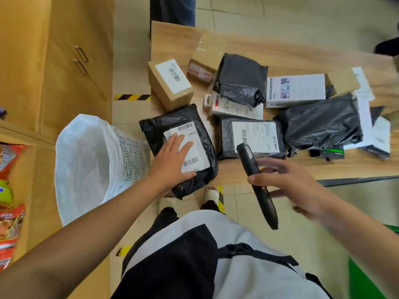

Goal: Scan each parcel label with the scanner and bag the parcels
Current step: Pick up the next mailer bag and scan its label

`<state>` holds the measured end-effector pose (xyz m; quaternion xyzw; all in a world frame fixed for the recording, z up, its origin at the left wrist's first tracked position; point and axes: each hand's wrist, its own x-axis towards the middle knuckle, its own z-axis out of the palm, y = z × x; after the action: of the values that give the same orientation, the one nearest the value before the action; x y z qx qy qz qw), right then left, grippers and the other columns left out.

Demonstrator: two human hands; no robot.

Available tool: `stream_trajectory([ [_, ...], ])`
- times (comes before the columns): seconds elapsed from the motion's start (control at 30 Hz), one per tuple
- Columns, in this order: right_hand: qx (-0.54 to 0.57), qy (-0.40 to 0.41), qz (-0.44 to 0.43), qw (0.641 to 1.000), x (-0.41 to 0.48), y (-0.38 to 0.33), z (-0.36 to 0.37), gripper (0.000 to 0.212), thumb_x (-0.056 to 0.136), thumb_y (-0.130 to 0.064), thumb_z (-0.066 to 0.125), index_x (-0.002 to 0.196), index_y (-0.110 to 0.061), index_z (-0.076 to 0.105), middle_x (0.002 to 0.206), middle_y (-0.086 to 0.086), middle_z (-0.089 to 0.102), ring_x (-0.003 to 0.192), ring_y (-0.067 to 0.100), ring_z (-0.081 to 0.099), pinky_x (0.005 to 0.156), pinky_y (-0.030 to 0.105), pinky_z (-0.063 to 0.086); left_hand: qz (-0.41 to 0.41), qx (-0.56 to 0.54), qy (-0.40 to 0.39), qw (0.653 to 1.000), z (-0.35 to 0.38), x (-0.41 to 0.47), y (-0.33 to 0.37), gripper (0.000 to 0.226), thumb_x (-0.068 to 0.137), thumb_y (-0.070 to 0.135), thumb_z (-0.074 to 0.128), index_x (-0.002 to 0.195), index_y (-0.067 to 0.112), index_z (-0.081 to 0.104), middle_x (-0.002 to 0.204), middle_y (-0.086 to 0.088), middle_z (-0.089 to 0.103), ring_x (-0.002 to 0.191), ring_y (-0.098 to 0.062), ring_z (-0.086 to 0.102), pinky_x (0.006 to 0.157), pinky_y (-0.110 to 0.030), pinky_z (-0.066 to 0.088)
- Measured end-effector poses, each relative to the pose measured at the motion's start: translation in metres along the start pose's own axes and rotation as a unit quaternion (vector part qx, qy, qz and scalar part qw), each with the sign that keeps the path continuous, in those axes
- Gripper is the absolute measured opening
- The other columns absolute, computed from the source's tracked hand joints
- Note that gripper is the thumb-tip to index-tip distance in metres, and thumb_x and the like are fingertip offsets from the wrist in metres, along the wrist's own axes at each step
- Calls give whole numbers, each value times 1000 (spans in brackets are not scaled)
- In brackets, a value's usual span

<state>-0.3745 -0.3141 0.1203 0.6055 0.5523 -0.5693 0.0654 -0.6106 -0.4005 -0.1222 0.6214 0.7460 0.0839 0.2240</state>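
**Scanning the corner parcel, with the bag open beside it**

We stand at a wooden desk (280, 50) strewn with parcels, most of them toward its middle and right end. On the floor just beside the desk's near left corner, a white bag (86, 165) stands with its mouth open. At that corner lies a black parcel (155, 130), overhanging the near edge, with its white label (194, 160) face up. A second black parcel (226, 143), also label up, lies just to its right along the near edge. A cardboard box (170, 87) sits behind them at the left edge.

Our left hand (172, 156) lies flat on the corner parcel, its fingers straight and spread over the label, pinning it rather than grasping it. Our right hand (287, 186) is blurred but grips the scanner (250, 169) with the thumb across its body. The scanner's head reaches over the near edge between the two black parcels.

We judge that the corner parcel is at the scan step. The next move calls for swinging the scanner's head left onto a barcode that our fingers leave uncovered. After that, the parcel has to be lifted off the corner and into the bag.
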Motion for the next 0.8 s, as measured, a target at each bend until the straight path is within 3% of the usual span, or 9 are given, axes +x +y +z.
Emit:
stream_trajectory([
  [0.1, -220, 14, -21, 975, -5, -10, 0, 49, 61, -54, 91, 102, -44, 67, 105, -8, 67, 76, 9, 71, 67, 30, 52, 4, -12, -9, 1000, -1, -2, -1, 99, 80, 72, 57, 156, 29, 11, 166, -1, -1, 151, -20, -12, 120, -39, 0],
  [0.23, -518, 48, -56, 852, -10, -20, 1, 79, 61, -74, 76, 126, -32, 62, 113, -6, 63, 90, 17, 63, 78, 40, 57, 0, -19, -9, 1000, 0, -1, -2, 100, 79, 72, 58, 156, 30, 12, 166, -1, -1, 151, -20, -11, 121, -42, 3],
  [0.3, -591, 43, -65, 803, -15, -24, 4, 78, 61, -78, 70, 123, -32, 61, 109, -8, 60, 90, 17, 57, 72, 35, 54, 2, -21, -1, 1000, 1, -1, -3, 99, 79, 71, 59, 156, 29, 14, 166, -2, 2, 152, -21, -10, 121, -42, 5],
  [0.4, -665, 33, -80, 741, -17, -25, 12, 67, 64, -77, 67, 113, -32, 59, 99, -8, 53, 88, 17, 48, 59, 32, 35, 5, -28, 9, 1000, 3, -2, -4, 98, 78, 70, 61, 156, 29, 17, 166, -3, 4, 152, -20, -9, 121, -44, 8],
  [0.47, -679, 39, -84, 728, -16, -22, 16, 60, 65, -75, 67, 106, -33, 56, 97, -8, 50, 92, 18, 46, 61, 33, 35, 3, -35, 12, 999, 3, -3, -3, 98, 78, 70, 61, 155, 28, 18, 166, -2, 4, 151, -19, -9, 121, -44, 9],
  [0.6, -662, 48, -89, 743, -18, -13, 17, 52, 63, -75, 66, 87, -34, 45, 84, -12, 41, 92, 19, 51, 61, 32, 35, 1, -35, 5, 999, 0, -4, -2, 98, 79, 69, 62, 156, 27, 18, 166, -3, 4, 151, -19, -10, 122, -44, 9],
  [0.8, -656, 58, -90, 747, -25, 3, 5, 51, 62, -75, 65, 81, -33, 44, 81, -12, 40, 91, 20, 51, 61, 32, 35, -4, -36, 9, 999, -1, -5, -1, 96, 79, 68, 64, 155, 27, 21, 166, -2, 5, 151, -18, -10, 122, -45, 11],
])
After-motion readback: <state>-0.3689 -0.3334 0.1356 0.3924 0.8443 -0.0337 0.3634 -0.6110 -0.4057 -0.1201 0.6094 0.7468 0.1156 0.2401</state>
